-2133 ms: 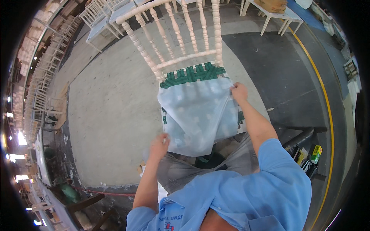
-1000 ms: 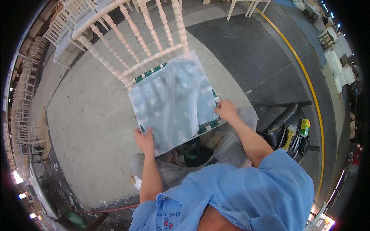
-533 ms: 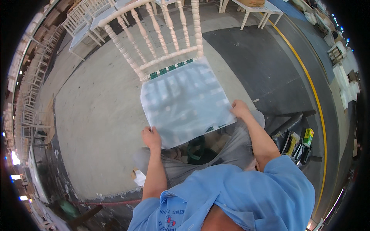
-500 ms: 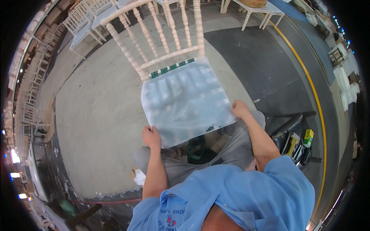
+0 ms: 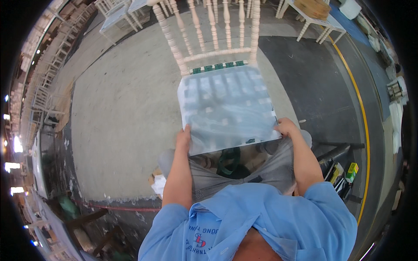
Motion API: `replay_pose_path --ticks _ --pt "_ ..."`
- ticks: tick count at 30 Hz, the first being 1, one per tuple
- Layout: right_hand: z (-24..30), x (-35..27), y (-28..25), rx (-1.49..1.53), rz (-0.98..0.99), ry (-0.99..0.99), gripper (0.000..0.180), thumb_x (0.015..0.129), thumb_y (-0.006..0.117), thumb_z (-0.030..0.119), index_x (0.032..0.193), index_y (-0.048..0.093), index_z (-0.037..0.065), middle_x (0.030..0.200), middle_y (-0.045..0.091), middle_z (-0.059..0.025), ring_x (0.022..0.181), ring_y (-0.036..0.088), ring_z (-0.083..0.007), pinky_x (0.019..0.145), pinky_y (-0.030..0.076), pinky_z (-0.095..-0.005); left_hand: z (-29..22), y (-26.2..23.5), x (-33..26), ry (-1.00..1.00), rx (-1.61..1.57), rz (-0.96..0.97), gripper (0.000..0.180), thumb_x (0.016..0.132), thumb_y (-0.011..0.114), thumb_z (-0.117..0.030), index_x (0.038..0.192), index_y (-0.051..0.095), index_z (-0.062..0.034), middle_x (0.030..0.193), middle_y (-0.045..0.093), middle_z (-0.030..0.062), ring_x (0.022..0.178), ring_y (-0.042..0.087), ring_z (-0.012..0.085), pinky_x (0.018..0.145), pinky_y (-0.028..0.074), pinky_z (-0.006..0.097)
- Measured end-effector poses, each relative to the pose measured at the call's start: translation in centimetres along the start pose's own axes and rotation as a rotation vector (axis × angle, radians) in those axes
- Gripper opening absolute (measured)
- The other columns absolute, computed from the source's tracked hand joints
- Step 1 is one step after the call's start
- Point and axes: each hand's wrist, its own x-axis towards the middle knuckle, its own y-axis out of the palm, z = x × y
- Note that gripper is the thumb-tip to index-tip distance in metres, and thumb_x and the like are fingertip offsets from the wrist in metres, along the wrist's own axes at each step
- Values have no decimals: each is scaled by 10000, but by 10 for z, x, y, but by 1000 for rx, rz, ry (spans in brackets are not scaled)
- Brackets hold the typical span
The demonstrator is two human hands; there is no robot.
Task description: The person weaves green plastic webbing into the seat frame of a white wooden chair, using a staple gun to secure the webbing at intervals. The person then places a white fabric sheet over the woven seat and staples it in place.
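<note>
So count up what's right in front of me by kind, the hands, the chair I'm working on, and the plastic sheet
Hands: 2, left hand and right hand, each gripping a near corner of the sheet
Pale turned-wood chair with green woven seat: 1
Translucent plastic sheet laid over the seat: 1
Total: 4

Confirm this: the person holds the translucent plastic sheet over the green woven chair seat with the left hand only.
Not quite. Both hands hold it: the left hand grips the translucent plastic sheet at its near left corner, the right hand at its near right corner, over the green woven chair seat. The head view shows this.
</note>
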Motion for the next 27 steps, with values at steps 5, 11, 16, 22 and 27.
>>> replay_pose_path --ticks 5,11,16,22,27 --pt "-25 13 0 256 91 -18 362 754 789 187 1056 736 -6 882 726 -199 775 692 -289 731 548 -392 -1 17 2 -9 -263 131 499 1021 559 -324 1358 500 38 1289 609 169 1130 607 278 953 501 436" --pt "-36 35 3 148 -54 -228 341 792 751 89 1124 721 22 898 726 -142 708 677 -218 660 532 -353 -3 31 7 23 -324 39 421 997 609 -277 1262 583 49 1158 670 143 1051 633 251 928 494 383" --pt "-22 57 -2 436 155 -104 397 795 791 139 1178 717 60 846 706 -101 689 649 -189 609 528 -324 -11 26 11 21 -236 -14 476 1002 596 -285 1324 536 60 1229 639 166 1113 610 262 965 481 390" --pt "-30 55 2 500 253 -89 474 815 784 145 1277 677 129 899 699 -95 705 618 -173 595 542 -322 -36 59 -15 578 625 -594 491 973 602 -258 1376 515 8 1306 587 221 1235 530 383 1074 404 461" --pt "-47 58 6 518 189 -124 486 814 787 197 1286 677 167 776 681 -100 617 630 -181 557 535 -327 -37 199 -93 1259 756 346 435 850 709 -142 1268 613 -67 1308 599 156 1277 506 380 1091 386 476"
